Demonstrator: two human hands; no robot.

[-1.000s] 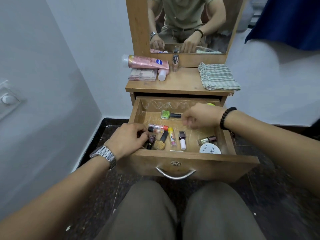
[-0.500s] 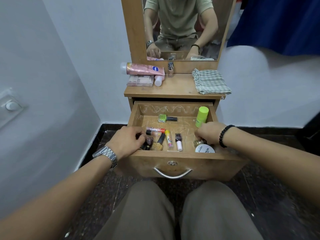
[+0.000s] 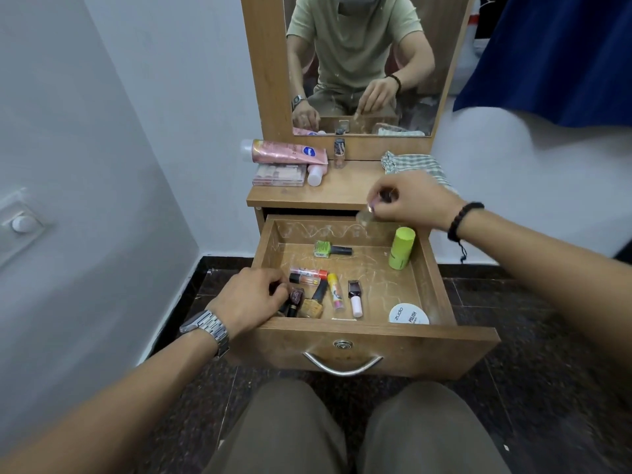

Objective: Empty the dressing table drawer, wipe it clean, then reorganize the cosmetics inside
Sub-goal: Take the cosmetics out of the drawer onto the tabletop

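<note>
The wooden drawer (image 3: 376, 331) stands pulled open in front of me. My right hand (image 3: 413, 203) pinches a small nail polish bottle (image 3: 364, 217) above the drawer's back edge. My left hand (image 3: 249, 299) sits in the front left corner, fingers curled on a dark bottle (image 3: 296, 297). Inside lie a green nail polish (image 3: 323, 249), a red-capped tube (image 3: 307, 271), a yellow lip balm (image 3: 335, 290), a gold polish (image 3: 313, 306), a purple polish with a white cap (image 3: 355, 295) and a white round tin (image 3: 408, 314). A lime green tube (image 3: 402, 248) stands upright at the back right.
On the tabletop (image 3: 342, 193) lie a pink tube (image 3: 284, 152), a flat palette (image 3: 278, 174), a small bottle (image 3: 339, 153) and a folded checked cloth (image 3: 413, 164). A mirror (image 3: 362, 63) rises behind. A wall is close on the left, blue fabric (image 3: 564, 56) on the right, my knees below the drawer.
My right hand dipped to the drawer's front right, picked up the small bottle there and lifted it up toward the tabletop. My left hand stayed in the front left corner.
</note>
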